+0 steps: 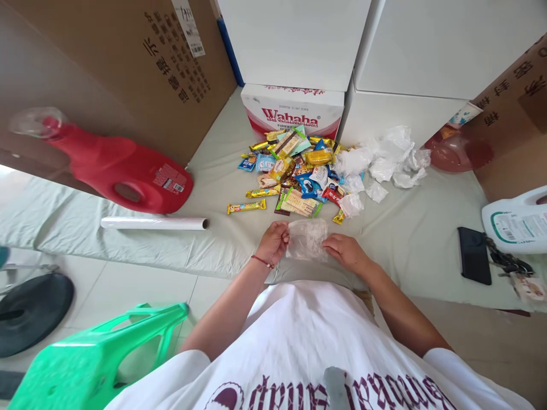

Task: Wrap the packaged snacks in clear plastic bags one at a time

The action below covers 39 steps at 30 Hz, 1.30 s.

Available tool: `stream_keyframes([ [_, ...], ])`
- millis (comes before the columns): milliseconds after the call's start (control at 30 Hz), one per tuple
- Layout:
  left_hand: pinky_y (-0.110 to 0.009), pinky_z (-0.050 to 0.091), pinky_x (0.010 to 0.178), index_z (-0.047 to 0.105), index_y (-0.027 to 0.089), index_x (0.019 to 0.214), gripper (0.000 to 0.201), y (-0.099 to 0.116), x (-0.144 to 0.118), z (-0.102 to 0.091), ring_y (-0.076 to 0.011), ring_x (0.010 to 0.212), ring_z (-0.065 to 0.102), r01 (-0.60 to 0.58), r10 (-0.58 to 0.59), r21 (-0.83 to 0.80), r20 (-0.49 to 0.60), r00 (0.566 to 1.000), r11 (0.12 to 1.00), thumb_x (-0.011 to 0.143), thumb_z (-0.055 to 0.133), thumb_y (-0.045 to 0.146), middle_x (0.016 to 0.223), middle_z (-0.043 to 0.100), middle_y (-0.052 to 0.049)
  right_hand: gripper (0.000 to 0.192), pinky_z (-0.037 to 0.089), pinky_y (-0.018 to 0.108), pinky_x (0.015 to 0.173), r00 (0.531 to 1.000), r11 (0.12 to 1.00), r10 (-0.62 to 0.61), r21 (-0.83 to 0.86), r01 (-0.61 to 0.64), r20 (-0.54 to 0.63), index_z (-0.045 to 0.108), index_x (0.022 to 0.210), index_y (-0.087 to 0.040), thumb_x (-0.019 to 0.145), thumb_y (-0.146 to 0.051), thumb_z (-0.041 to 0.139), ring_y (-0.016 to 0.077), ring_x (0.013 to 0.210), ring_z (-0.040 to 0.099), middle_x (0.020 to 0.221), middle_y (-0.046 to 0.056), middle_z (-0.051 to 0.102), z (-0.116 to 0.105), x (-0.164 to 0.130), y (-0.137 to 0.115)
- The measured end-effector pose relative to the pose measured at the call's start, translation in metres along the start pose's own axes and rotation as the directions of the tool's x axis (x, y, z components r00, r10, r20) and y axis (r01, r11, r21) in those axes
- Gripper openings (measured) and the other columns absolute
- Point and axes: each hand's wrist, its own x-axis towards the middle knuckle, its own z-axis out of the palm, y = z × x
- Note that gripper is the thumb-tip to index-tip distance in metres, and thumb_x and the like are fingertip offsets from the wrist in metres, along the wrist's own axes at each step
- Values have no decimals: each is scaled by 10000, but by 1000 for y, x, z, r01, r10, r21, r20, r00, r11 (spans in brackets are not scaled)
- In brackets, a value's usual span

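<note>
I see the clear plastic bag (306, 239) stretched between both hands at the near edge of the table (427, 233), its long axis running left to right. The left hand (273, 242) pinches the bag's left edge with fingers curled shut; the right hand (346, 252) grips the right edge. The snack pile (294, 173) lies straight ahead on the far side (just beyond the bag), about equally near to either hand.

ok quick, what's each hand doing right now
Left hand: closed, grip on the left edge of the clear plastic bag.
Right hand: closed, grip on the bag's right edge.
</note>
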Motion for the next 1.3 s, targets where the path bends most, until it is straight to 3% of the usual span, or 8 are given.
stream_keyframes([
  [200, -178, 300, 453, 522, 221, 941, 368, -13, -35, -27, -65, 540, 466, -214, 243, 132, -263, 934, 968, 646, 738, 263, 692, 493, 89, 365, 520, 416, 962, 994, 992, -110, 68, 108, 28, 691, 1270, -272, 925, -198, 597, 252, 1206, 585, 1371, 121, 591, -12, -13, -4],
  [400, -211, 283, 489, 582, 207, 845, 213, -37, -69, -41, -79, 538, 372, -316, 371, 289, -160, 915, 904, 707, 724, 288, 676, 488, 62, 174, 489, 339, 741, 988, 963, 129, 248, -104, -84, 739, 882, -257, 957, -353, 615, 197, 781, 608, 834, 40, 692, -10, -8, -16],
  [600, -295, 418, 677, 619, 229, 821, 172, -46, -91, -26, -167, 713, 495, -554, 620, 501, 42, 783, 665, 797, 760, 325, 806, 563, -16, 367, 297, 224, 468, 796, 440, 600, 862, -252, -74, 668, 807, -215, 739, -537, 831, 96, 538, 429, 678, -18, 629, -12, -3, -53],
  [700, -413, 453, 910, 669, 241, 830, 307, -52, -94, -17, -254, 890, 572, -710, 654, 517, 331, 680, 477, 665, 894, 368, 899, 617, -69, 422, 233, 186, 419, 746, 187, 665, 964, -189, 17, 640, 775, -200, 625, -477, 921, 54, 506, 363, 661, -31, 595, -12, 1, -64],
  [867, -575, 258, 1159, 738, 261, 978, 335, -59, -70, -7, -383, 1219, 549, -772, 522, 572, 586, 620, 275, 687, 876, 354, 1127, 685, -139, 419, 278, 166, 385, 695, 31, 719, 999, -39, 5, 632, 779, -203, 568, -366, 956, 50, 515, 381, 670, -31, 573, -14, 2, -55],
  [1000, -554, 350, 1097, 770, 283, 859, 78, -52, -51, -16, -339, 1093, 587, -731, 501, 579, 541, 676, 360, 789, 748, 311, 931, 734, -105, 455, 274, 153, 362, 612, 93, 786, 995, 28, -91, 607, 764, -198, 541, -364, 967, 32, 493, 365, 684, -33, 572, -24, -10, -26],
  [1200, -431, 477, 951, 813, 243, 930, 251, -25, -52, -36, -280, 999, 622, -642, 319, 433, 609, 726, 633, 890, 662, 439, 972, 730, -125, 467, 224, 169, 331, 477, 196, 865, 980, -36, -156, 593, 735, -204, 501, -376, 959, 33, 459, 330, 657, -36, 572, -39, -39, 13],
  [1300, -394, 480, 934, 799, 226, 907, 214, -18, -51, -42, -262, 985, 629, -615, 281, 445, 611, 740, 651, 856, 725, 420, 970, 706, -123, 448, 213, 172, 347, 445, 230, 879, 970, -83, -171, 609, 723, -201, 491, -376, 950, 34, 466, 318, 650, -35, 576, -43, -46, 23],
])
